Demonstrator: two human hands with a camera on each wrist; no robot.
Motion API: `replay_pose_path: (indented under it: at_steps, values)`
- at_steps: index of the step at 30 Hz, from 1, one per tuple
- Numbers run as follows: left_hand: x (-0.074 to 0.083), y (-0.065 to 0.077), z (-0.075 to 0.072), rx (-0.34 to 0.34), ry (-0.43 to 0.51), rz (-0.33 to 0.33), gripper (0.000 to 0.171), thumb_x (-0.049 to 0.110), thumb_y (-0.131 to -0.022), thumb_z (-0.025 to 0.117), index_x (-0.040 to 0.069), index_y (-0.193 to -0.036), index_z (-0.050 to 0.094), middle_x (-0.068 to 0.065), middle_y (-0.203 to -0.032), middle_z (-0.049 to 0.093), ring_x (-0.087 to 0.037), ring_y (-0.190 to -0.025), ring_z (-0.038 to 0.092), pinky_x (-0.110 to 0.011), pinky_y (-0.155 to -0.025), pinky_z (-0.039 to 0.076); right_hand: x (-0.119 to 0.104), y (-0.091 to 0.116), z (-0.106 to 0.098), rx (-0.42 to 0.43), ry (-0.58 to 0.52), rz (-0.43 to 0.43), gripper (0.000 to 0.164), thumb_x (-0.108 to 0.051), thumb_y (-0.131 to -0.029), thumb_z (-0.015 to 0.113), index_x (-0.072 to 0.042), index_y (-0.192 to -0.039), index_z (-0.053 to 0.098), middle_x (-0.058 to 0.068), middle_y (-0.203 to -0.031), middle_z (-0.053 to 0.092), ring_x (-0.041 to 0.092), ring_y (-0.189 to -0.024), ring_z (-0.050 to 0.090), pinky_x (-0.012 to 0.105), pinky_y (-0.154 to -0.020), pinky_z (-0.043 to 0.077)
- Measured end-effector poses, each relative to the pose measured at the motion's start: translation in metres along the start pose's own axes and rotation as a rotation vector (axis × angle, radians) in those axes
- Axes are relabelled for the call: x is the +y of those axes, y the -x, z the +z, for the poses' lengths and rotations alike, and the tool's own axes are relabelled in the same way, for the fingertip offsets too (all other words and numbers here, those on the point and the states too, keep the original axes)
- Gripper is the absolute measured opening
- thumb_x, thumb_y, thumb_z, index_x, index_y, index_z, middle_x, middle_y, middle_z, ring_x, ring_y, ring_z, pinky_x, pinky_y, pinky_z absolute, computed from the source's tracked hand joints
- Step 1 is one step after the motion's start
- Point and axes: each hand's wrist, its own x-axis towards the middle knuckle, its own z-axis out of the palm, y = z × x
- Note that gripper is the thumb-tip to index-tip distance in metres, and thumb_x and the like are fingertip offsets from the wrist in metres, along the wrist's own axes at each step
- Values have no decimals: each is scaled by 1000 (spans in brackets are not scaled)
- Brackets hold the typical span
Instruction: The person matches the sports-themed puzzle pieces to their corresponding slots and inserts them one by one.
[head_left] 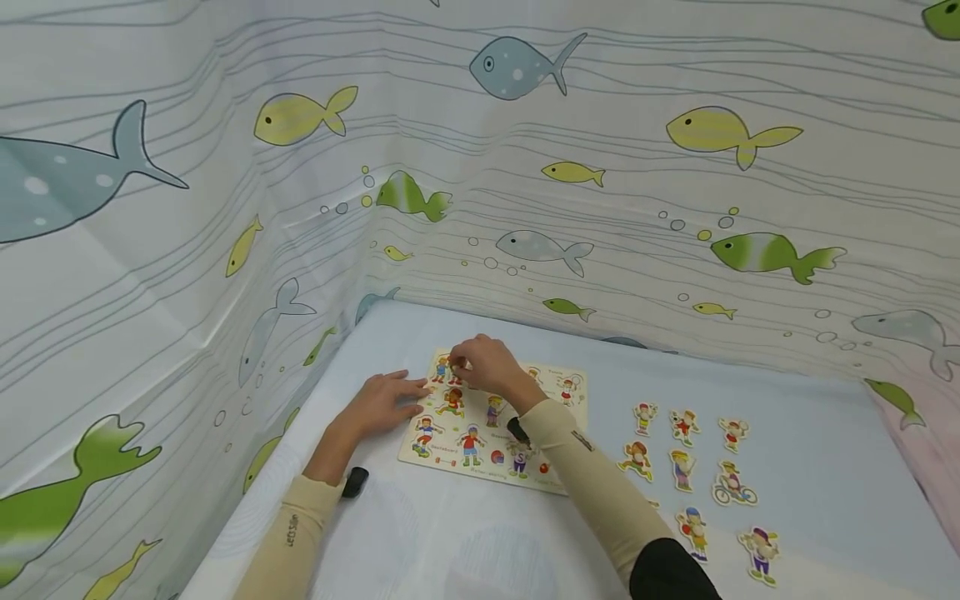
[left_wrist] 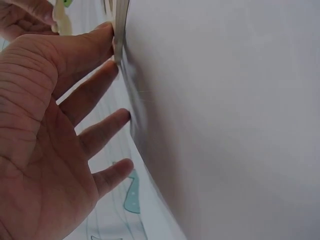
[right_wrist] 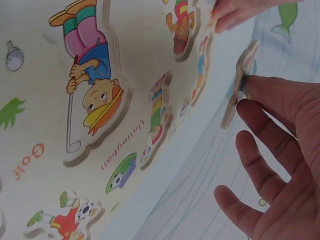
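Note:
My right hand (head_left: 487,364) is over the upper left part of a wooden puzzle board (head_left: 447,427) printed with children playing sports. In the right wrist view, its thumb and index finger pinch a thin wooden puzzle piece (right_wrist: 235,90), seen nearly edge-on and raised off the board. The other fingers of that hand are spread apart. At the board's left edge, my left hand (head_left: 382,404) lies with fingers extended. The left wrist view has its thumb and index fingertip touching the board's edge (left_wrist: 120,30). My right forearm covers the board's lower right part.
Several loose figure pieces, among them a cyclist (head_left: 734,485) and a purple-capped figure (head_left: 762,554), lie right of the board on the pale tabletop (head_left: 825,467). A fish-printed curtain (head_left: 622,200) hangs behind and to the left. Each wrist bears a small black device (head_left: 356,482).

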Motion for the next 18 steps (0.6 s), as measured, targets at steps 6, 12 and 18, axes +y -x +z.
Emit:
replay_pose_path:
  at_steps: [6, 12, 18]
  values:
    - [1, 0, -1, -1, -5, 2, 29, 24, -86, 67, 15, -114, 68, 1, -126, 59, -37, -123, 44, -51, -99, 34, -4, -10, 8, -6, 26, 5, 10, -18, -89, 61, -18, -94, 71, -7, -88, 65, 10, -81, 53, 29, -73, 45]
    - [0, 0, -1, -6, -17, 1, 29, 25, -86, 67, 15, -114, 68, 1, -125, 59, -37, -122, 45, -51, -99, 35, -9, -18, 13, -18, 31, 24, 12, -18, -89, 61, -17, -97, 71, -5, -88, 65, 12, -80, 51, 29, -71, 45]
    - [-1, 0, 0, 0, -4, 21, 28, 22, -86, 68, 14, -112, 69, -2, -124, 60, -38, -122, 45, -51, -99, 35, -6, -24, 19, -45, 45, 68, 14, -20, -90, 60, -19, -99, 70, -7, -90, 64, 12, -83, 52, 30, -72, 46]
